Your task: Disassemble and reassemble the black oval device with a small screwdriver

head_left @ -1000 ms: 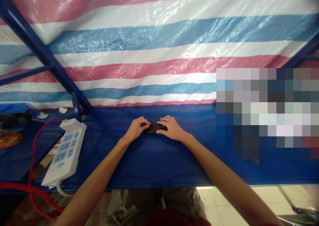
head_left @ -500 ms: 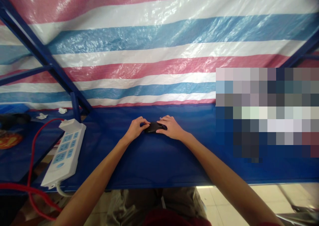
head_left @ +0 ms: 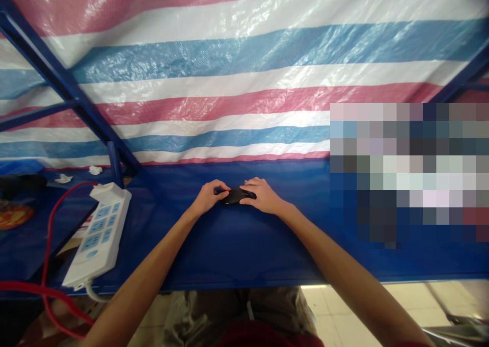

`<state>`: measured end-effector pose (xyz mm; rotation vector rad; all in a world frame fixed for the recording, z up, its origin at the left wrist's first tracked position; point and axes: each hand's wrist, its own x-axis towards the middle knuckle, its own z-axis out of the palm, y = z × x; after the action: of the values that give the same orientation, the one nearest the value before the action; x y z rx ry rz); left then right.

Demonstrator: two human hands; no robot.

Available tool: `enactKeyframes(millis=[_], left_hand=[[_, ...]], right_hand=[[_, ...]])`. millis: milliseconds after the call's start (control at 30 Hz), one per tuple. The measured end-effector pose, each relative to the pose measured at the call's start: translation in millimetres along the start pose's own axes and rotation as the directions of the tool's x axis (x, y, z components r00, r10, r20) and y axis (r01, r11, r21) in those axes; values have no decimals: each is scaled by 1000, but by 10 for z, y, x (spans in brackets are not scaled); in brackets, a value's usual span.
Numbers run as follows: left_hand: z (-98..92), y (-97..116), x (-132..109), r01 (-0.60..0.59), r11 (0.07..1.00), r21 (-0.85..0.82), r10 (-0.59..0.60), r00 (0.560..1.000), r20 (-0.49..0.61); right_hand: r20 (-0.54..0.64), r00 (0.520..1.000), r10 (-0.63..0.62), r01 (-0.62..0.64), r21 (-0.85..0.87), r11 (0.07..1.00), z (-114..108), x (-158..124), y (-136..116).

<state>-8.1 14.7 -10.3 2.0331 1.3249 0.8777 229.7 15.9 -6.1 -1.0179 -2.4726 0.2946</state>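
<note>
A striped tarpaulin in pink, white and blue fills the back. Below it lies the blue table cover, with a blue metal frame slanting down at the left. A white power strip with a red cable rests on the table's left edge, well apart from the hands.

Both forearms reach to the middle of the table. The left hand is curled, its thumb and fingertips pinching the left end of the black object. The right hand lies flatter, its fingers closed over the right end. The object is small, glossy and oblong, and it sits on the cover between the two hands. What it is cannot be told.

Handling it well probably calls for resting both wrists on the cover and gripping evenly from both ends, since the smooth shell looks likely to slip or twist under one-sided pressure.
</note>
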Motion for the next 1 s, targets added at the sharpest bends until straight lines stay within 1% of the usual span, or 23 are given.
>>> enactKeyframes(millis=[167,300,367,567,700,833,1000], left_hand=[[-19,-10,-6,-8,1000,-2,8,1000,3],[-70,-8,-20,-53,998,-15,54,995,83],[-93,3,-28,-84,996,-20,85,991,105],[-96,36,-40,-140,987,80,134,988,75],[-77,21,-41,-155,986,60,152,987,42],[-44,22,-42,-145,988,51,145,989,7],[5,49,-34,-139,988,67,139,990,-1]], right_hand=[[0,1000,-9,9,3,1000,5,-5,11],[3,1000,-8,8,2,1000,8,-9,11],[1,1000,-12,12,2,1000,10,-8,8],[7,1000,-4,4,8,1000,0,-4,-3],[7,1000,2,-2,13,1000,-4,-8,0],[8,1000,4,-4,15,1000,-5,-9,1],[16,1000,-1,1,20,1000,-11,-5,-6]])
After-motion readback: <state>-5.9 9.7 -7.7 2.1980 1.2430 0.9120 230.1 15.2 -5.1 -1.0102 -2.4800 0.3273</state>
